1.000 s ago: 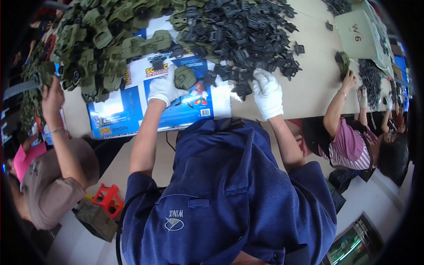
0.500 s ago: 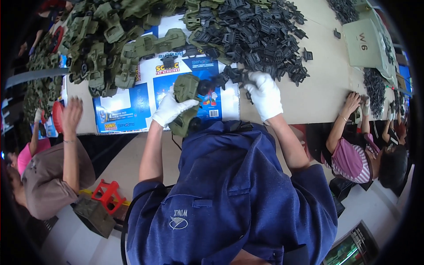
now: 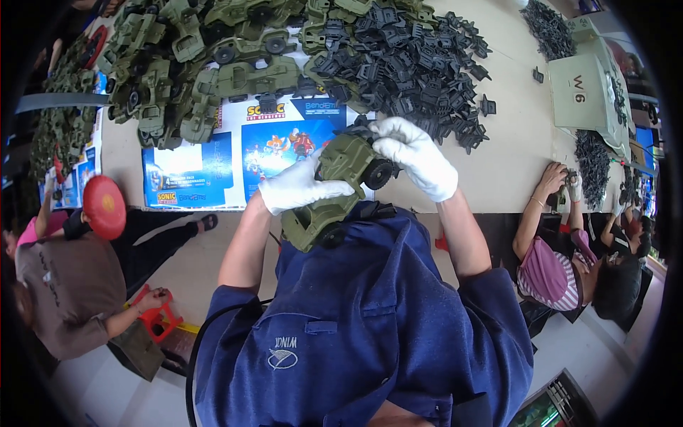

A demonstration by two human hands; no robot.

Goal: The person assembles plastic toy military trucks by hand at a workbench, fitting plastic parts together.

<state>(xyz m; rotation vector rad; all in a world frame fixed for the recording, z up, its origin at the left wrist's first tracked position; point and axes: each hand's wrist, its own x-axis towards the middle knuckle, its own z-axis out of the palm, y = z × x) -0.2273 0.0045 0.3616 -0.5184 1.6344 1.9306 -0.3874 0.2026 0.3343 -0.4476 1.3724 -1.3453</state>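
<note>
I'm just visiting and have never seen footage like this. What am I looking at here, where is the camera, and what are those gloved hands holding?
There is no machine here: a person works with two hands in white gloves. The camera sits on that person's head and looks down, so the blue work jacket fills the lower part, and its wide lens bends straight edges. The left hand and the right hand together hold a green toy truck just above the table edge. On the beige table lie a heap of similar green toy vehicles, a pile of small dark plastic parts and flat blue printed cardboard. Other people sit at either side.
</note>
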